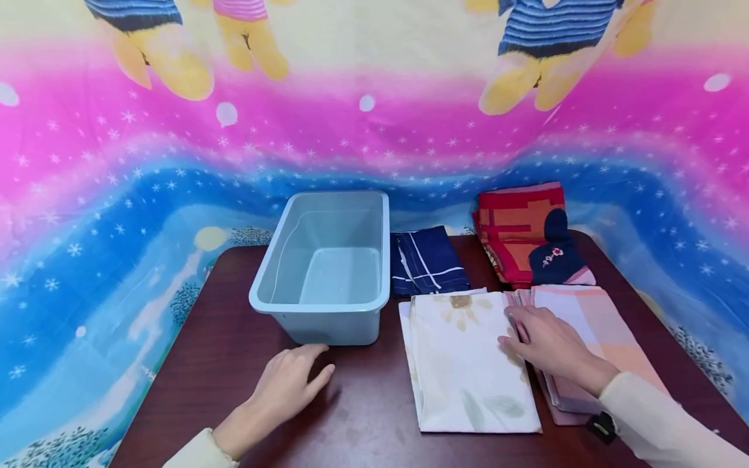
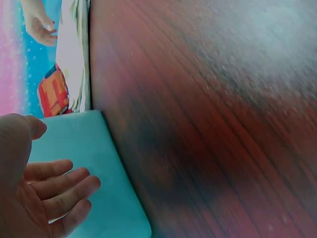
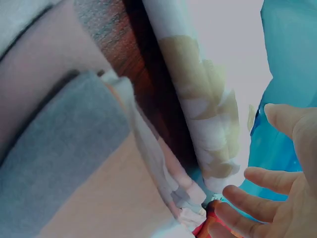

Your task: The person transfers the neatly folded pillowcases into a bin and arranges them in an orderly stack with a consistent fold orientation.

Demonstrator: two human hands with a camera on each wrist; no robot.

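Note:
My left hand [image 1: 285, 385] is just in front of a light blue plastic tub [image 1: 330, 328], with fingers loosely extended and nothing in them. In the left wrist view its fingers [image 2: 64, 196] appear in front of the tub's wall; whether they touch it I cannot tell. My right hand [image 1: 552, 344] hovers over the seam between a folded white cloth with a flower print [image 1: 468, 364] and a folded pink-and-white checked cloth [image 1: 593, 344]. The right wrist view shows its fingers [image 3: 257, 206] spread, holding nothing, with the rolled edge of the flowered cloth [image 3: 208, 99] beyond.
Behind the flowered cloth lies a folded navy cloth with white lines [image 1: 430, 260], right of the tub. A folded red and orange cloth [image 1: 517, 218] with a dark blue embroidered piece [image 1: 558, 260] lies at the back right. A printed curtain [image 1: 363, 143] surrounds the brown table [image 1: 193, 364].

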